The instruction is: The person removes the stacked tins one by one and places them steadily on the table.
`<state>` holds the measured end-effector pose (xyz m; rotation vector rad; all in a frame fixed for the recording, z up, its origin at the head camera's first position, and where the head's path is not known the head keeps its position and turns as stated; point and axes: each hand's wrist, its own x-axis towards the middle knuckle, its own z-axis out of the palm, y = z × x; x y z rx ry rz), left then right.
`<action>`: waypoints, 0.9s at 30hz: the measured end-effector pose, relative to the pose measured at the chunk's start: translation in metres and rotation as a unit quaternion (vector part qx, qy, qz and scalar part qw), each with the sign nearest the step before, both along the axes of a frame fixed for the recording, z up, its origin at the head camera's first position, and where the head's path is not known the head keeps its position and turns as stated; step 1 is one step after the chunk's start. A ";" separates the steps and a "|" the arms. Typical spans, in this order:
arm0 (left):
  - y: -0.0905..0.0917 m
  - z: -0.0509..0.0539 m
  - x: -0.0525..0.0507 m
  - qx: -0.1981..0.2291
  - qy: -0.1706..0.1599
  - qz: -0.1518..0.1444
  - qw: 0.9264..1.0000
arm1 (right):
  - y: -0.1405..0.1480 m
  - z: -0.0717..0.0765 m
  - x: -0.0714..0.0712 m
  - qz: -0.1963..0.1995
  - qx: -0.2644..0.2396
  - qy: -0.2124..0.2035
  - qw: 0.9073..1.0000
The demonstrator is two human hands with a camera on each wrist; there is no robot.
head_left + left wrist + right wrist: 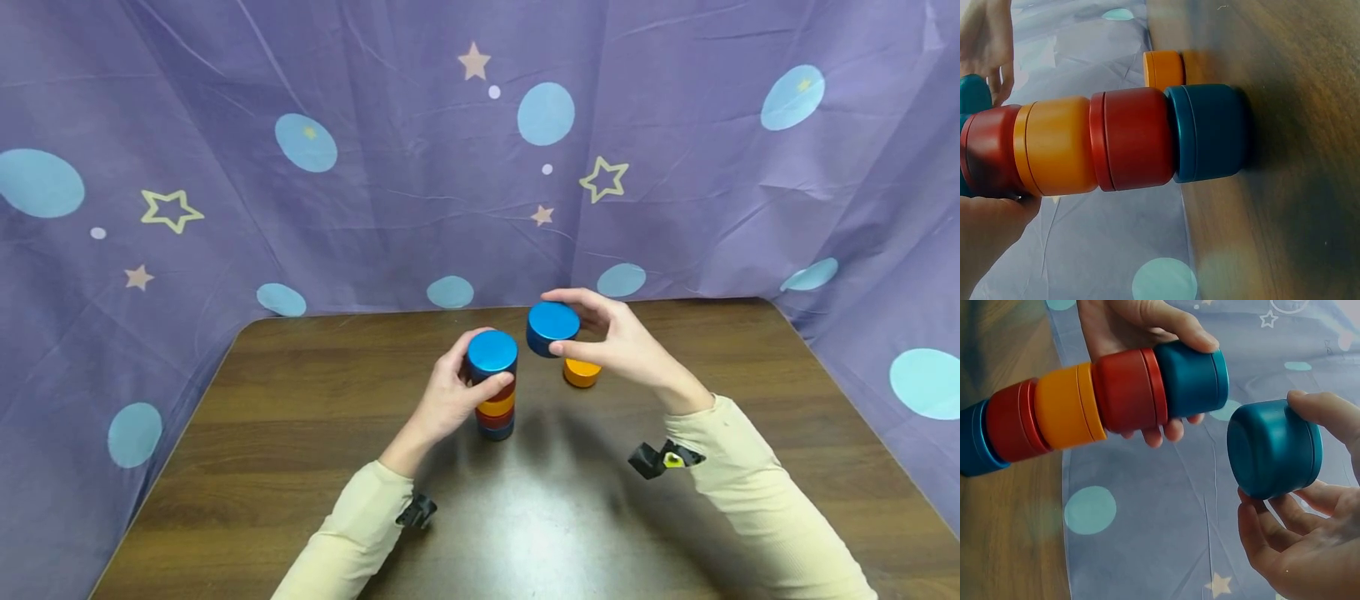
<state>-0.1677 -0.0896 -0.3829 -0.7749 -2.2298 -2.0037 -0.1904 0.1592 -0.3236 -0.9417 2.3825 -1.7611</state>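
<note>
A stack of several round canisters stands upright on the table: a blue one at the bottom [1213,132], then red [1138,139], orange [1067,406], red [1125,390] and a blue top one [492,352]. My left hand [442,400] curls round the upper part of the stack, thumb on the near side. To the right of the stack top, my right hand [626,346] holds a separate blue canister [1272,450] in the air between thumb and fingers. That canister and the stack are apart. An orange canister [582,373] sits on the table beneath my right hand, partly covered by it.
The brown wooden table [300,433] ends at a purple curtain [390,208] with stars and dots, which hangs behind it and at both sides. Black devices are strapped at both wrists over the pale sleeves.
</note>
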 end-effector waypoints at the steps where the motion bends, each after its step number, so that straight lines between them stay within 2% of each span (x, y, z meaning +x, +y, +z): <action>1: 0.000 0.000 0.000 0.001 0.001 0.000 1.000 | 0.002 0.000 0.000 -0.004 0.001 -0.002 1.000; 13: 0.000 -0.003 0.000 -0.005 0.009 0.006 1.000 | 0.017 -0.011 -0.001 -0.016 0.014 -0.003 1.000; 27: 0.001 -0.002 -0.001 0.000 0.018 0.010 1.000 | 0.046 -0.043 -0.002 -0.058 0.032 -0.019 0.998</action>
